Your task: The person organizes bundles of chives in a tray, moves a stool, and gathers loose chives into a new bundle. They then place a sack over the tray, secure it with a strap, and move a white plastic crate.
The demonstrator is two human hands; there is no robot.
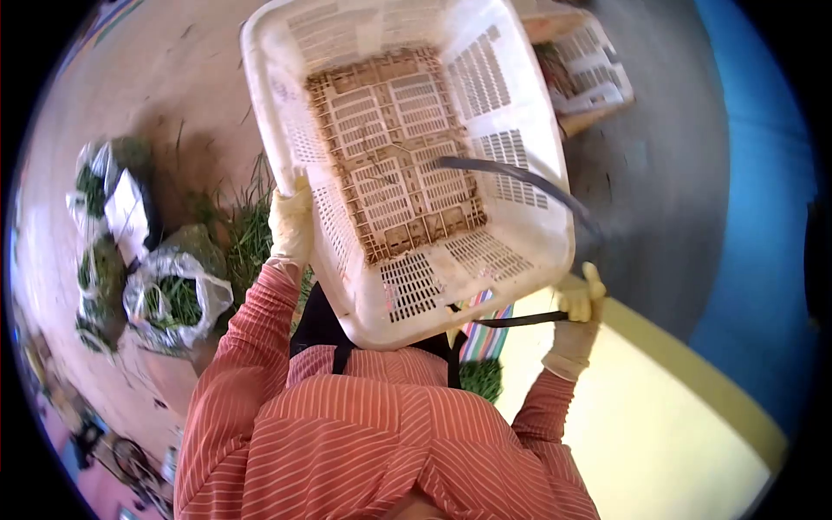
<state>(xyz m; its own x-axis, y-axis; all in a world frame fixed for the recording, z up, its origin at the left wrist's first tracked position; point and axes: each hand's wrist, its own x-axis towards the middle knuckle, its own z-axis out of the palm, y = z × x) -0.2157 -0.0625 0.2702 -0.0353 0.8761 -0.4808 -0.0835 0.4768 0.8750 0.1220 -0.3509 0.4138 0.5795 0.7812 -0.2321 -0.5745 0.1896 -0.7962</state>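
A large white plastic basket (520,87) with slotted walls is held up in front of my chest, its open top facing me. Brown dirt coats its gridded bottom. My left hand (293,224), in a pale glove, grips the rim on the left side. Below the lower right corner is my right hand (579,303), gloved too, with fingers curled at a black strap (520,320) that runs to the basket's near rim. A dark, blurred strap end (520,175) hangs over the inside and the right wall.
Bags of green stalks (178,299) stand on the floor at left, beside loose green stalks (251,230). A second white crate (594,69) sits behind the basket at the upper right. A pale yellow surface (641,399) lies at lower right, near a blue surface (763,173).
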